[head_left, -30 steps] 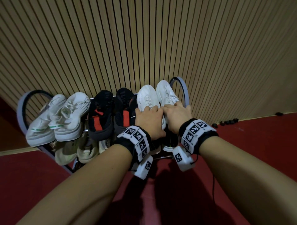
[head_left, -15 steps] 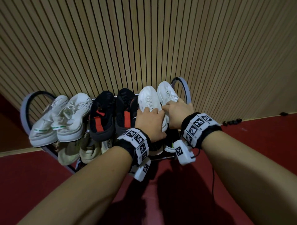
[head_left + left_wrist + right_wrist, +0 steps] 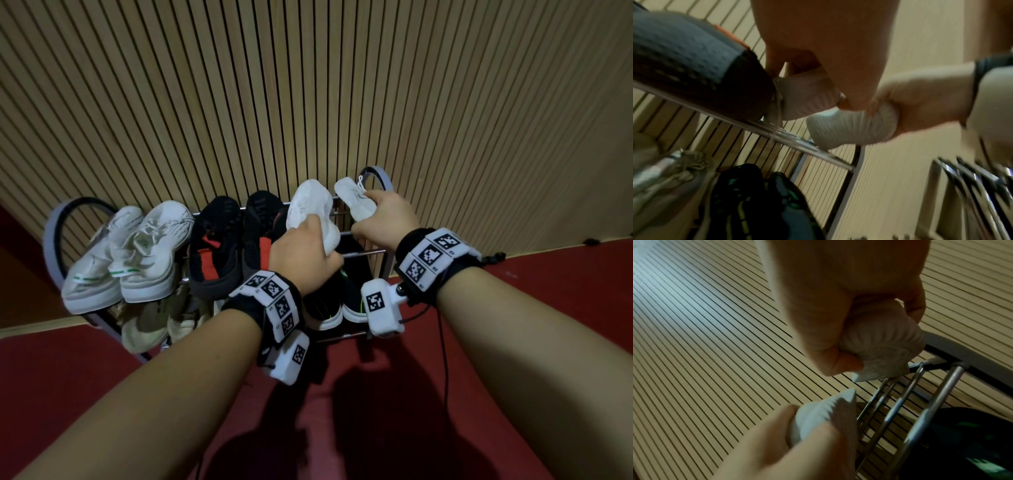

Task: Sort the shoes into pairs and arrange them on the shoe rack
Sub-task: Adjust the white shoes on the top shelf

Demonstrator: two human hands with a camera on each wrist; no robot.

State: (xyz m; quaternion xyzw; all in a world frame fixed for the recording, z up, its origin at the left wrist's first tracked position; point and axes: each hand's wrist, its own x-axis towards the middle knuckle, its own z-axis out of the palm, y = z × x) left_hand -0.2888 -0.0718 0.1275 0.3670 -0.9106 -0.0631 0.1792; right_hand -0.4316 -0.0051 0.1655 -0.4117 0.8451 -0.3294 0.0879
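Note:
Two white sneakers are held just above the right end of the rack's top tier (image 3: 359, 255). My left hand (image 3: 303, 253) grips the heel of the left white sneaker (image 3: 308, 202), whose toe points at the wall. My right hand (image 3: 383, 219) grips the right white sneaker (image 3: 349, 197) a little higher and further right. In the left wrist view the left hand (image 3: 797, 65) is curled round a ribbed white heel (image 3: 807, 99), and the other white sneaker (image 3: 849, 128) hangs beside it. In the right wrist view the right hand (image 3: 828, 321) holds its white sneaker (image 3: 879, 345) over the rack bars (image 3: 920, 402).
On the top tier a white pair with green tabs (image 3: 137, 253) sits at the left and a black pair with red (image 3: 236, 240) in the middle. The lower tier holds beige shoes (image 3: 154, 322) and a black pair with green stripes (image 3: 342, 301). A slatted wooden wall (image 3: 308, 85) stands behind; the floor (image 3: 548, 325) is red.
Both hands were resting on the white pair on the top tier. Now each has lifted its sneaker off the bars, and the right one has moved up and to the right.

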